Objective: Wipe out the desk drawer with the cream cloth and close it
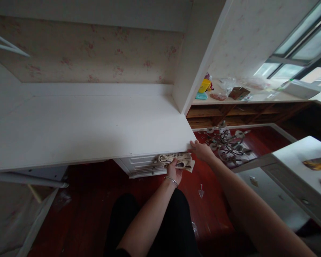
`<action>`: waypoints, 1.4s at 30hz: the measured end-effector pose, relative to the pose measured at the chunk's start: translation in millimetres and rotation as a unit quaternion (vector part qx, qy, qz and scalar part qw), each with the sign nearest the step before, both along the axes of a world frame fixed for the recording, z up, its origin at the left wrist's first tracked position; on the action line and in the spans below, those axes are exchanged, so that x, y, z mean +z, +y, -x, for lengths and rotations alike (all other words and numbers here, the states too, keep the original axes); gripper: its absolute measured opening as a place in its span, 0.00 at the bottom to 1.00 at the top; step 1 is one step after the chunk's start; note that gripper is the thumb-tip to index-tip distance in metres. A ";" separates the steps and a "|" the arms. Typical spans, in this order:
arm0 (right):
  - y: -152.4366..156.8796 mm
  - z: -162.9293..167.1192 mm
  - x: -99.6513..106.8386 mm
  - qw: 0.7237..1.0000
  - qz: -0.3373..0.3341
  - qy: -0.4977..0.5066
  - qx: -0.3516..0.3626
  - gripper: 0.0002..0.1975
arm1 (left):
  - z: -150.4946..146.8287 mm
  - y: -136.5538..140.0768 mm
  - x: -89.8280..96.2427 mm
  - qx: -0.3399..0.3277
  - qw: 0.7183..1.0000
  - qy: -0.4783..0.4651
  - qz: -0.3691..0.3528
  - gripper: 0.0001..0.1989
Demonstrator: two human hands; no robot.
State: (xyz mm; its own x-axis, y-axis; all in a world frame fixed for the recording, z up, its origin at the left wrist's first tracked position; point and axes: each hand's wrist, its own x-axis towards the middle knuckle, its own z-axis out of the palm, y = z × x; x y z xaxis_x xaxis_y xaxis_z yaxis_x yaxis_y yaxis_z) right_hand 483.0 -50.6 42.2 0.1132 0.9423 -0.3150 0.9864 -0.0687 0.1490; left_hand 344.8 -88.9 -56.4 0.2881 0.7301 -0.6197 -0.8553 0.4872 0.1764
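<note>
1. Nearest the camera, both forearms reach out over the dark trousers [155, 225] and the red wooden floor [96, 200]. A thin bracelet [171, 180] sits on the left wrist.

2. The left hand [174, 170] has its grip closed around a bunched beige cloth [179, 160], held just under the front edge of the white bench [82, 128], in front of the white drawer unit [141, 166]. The cloth is wadded loosely, with one corner hanging to the right. A flatter pad, folded once over the fingers, would likely wipe the edge more evenly than a lump.

3. The right hand [202, 150] rests on the near right corner of the bench, fingers laid over the edge. It holds nothing, and its grip lies open against the board. As a brace it looks well placed, steadying the body while the other hand works underneath.

4. The underside of the edge is hidden from this view, so the cloth should be guided by feel, kept in firm contact, and drawn along in one direction.

5. Beyond the corner, a metal light fitting [227, 144] lies on the floor, well apart from the hands. It is worth keeping elbows and the cloth's loose corner away from it.

6. Farthest off, a windowsill shelf [256, 98] carries a yellow cup [204, 85] and other small clutter.
</note>
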 end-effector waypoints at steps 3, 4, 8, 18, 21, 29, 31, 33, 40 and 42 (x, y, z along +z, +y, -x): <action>0.7 2.5 3.9 1.000 0.010 -0.004 -0.008 0.22 | -9.2 5.2 -20.6 0.009 0.999 0.020 0.040 0.06; 0.5 3.0 4.9 1.000 0.012 -0.002 -0.008 0.22 | -5.1 6.8 -27.5 0.017 0.998 0.026 0.048 0.05; -0.6 1.3 3.6 1.000 0.008 0.009 -0.004 0.22 | 41.0 11.9 -52.5 0.071 0.992 0.067 0.074 0.06; 0.7 -6.1 -5.6 1.000 0.002 0.013 0.018 0.22 | 195.6 14.2 -12.0 0.202 0.964 0.172 0.022 0.08; 1.4 -6.8 -7.4 1.000 0.007 0.007 0.020 0.22 | 209.3 6.0 22.3 0.209 0.962 0.173 -0.021 0.10; -6.2 -2.1 -8.4 0.999 -0.024 0.029 0.015 0.22 | 220.6 -39.8 100.5 0.251 0.923 0.292 -0.025 0.16; -7.1 -0.7 -6.4 0.999 -0.019 0.027 0.017 0.22 | 228.7 -44.8 117.0 0.263 0.888 0.374 -0.054 0.20; -7.7 0.4 -4.7 0.999 -0.018 0.021 0.021 0.22 | 238.3 -43.2 132.7 0.251 0.817 0.502 -0.133 0.23; -8.1 0.4 -5.5 0.999 -0.025 0.033 0.011 0.22 | 249.5 20.8 155.8 0.057 0.404 0.857 -0.315 0.34; -7.5 -0.8 -6.8 0.999 -0.026 0.037 0.013 0.22 | 243.4 48.3 142.8 -0.036 0.323 0.878 -0.353 0.35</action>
